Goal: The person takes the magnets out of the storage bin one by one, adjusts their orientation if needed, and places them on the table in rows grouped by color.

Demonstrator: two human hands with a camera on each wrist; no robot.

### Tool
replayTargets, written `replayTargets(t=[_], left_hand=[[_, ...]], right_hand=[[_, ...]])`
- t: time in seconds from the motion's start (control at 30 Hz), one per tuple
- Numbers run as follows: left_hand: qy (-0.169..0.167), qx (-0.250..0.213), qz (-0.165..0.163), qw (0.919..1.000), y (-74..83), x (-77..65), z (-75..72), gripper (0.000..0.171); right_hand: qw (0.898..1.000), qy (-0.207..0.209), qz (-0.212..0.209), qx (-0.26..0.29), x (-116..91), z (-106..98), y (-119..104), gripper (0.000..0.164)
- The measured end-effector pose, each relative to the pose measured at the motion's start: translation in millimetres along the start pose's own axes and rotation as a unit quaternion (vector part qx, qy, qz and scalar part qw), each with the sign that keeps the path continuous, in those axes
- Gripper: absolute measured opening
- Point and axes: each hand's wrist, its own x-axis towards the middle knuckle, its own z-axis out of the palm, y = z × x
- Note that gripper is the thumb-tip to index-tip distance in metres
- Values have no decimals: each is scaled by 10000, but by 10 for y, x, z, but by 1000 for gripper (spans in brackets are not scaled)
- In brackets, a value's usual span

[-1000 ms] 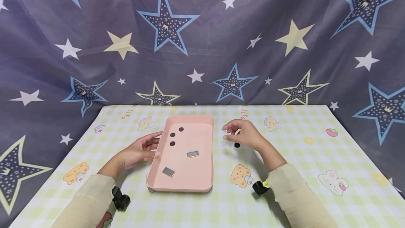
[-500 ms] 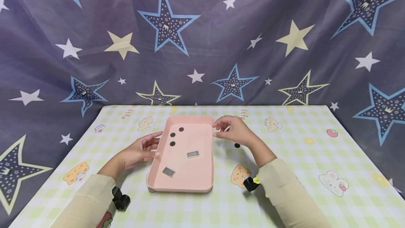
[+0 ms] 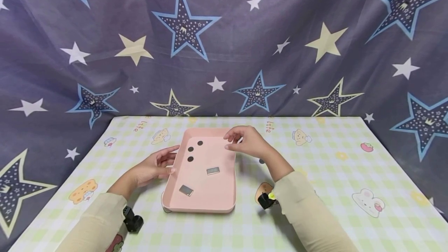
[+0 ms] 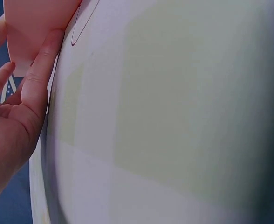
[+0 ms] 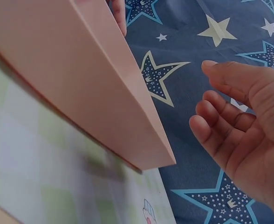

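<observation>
Head view: locate the pink tray (image 3: 217,193) near the middle of the worktop (image 3: 325,170), aligned lengthwise from near to far. Find three black discs (image 3: 190,149) inside, grouped along the left side toward the far end. Find the first grey bar (image 3: 212,171) right of centre, lying nearly crosswise, and the second grey bar (image 3: 186,190) toward the near left, slanted down to the right.

Proceed outward to the walls. Note the left hand (image 3: 153,166) against the left wall, with extended fingers and thumb spread apart and touching the outside. Note the right hand (image 3: 245,140) at the opposite side, reaching across the right rim toward the far end, with fingers and thumb loosely bent, apart, and with nothing visible between. Confirm in the right wrist view: clear of the tray wall. Treat fingertip height above the tray floor as unreadable.

Take the crosswise offset as the governing relation. From the right fingertips, look left across the short axis for the discs; look nearward and slightly left for the first grey bar. Judge the left hand nearer to the discs, but blocked by the wall; judge the right hand better placed over the interior.

Note last the loose black disc (image 3: 261,161) on the worktop, right of the tray and partly hidden.
</observation>
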Motion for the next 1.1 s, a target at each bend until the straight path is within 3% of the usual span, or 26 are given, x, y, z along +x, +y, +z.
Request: replayTargets(t=[1.1], left_hand=[[2, 9, -49, 10000, 23, -3, 11, 84]], right_hand=[[9999, -61, 21, 112, 409, 373, -203, 18]])
